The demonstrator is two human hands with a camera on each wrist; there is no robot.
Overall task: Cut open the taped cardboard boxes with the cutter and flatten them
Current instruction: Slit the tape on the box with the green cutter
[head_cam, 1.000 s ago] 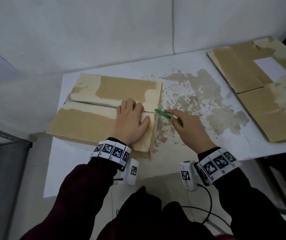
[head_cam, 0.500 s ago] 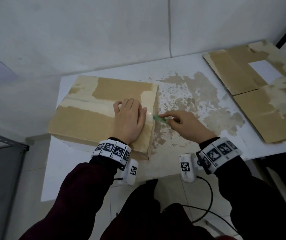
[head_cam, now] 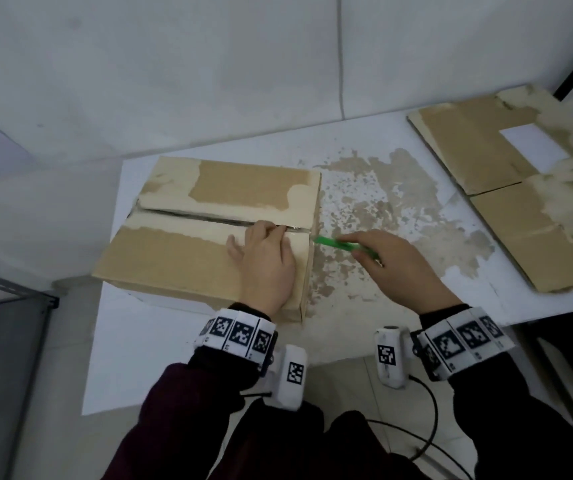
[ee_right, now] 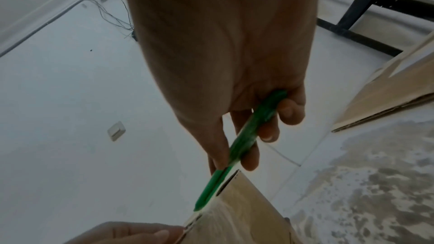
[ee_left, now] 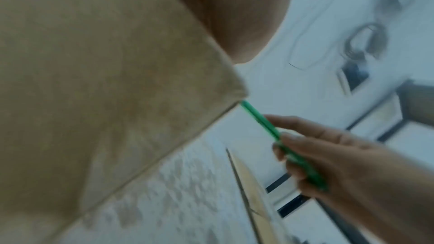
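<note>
A brown cardboard box (head_cam: 181, 258) lies on the white table (head_cam: 160, 358), with a dark slit along its top seam between the two flaps. My left hand (head_cam: 264, 261) lies flat on the near flap by the box's right end, its fingertips at the seam. My right hand (head_cam: 396, 268) grips a green cutter (head_cam: 344, 247). The cutter tip touches the right end of the seam at the box's top edge. In the right wrist view the cutter (ee_right: 237, 149) meets the box corner (ee_right: 237, 211). The left wrist view shows the cutter (ee_left: 277, 138) at the box edge (ee_left: 117, 99).
A flattened cardboard box (head_cam: 527, 188) with a white label lies at the table's right side. Brown peeled patches mark the table surface (head_cam: 392, 216) between the two boxes. A grey shelf frame (head_cam: 11, 289) stands to the left, and a wall rises behind the table.
My right hand moved the cutter against the box's right end and back out a little. The left hand shifted on the near flap, its fingertips now at the seam. The seam shows as an open slit again.
</note>
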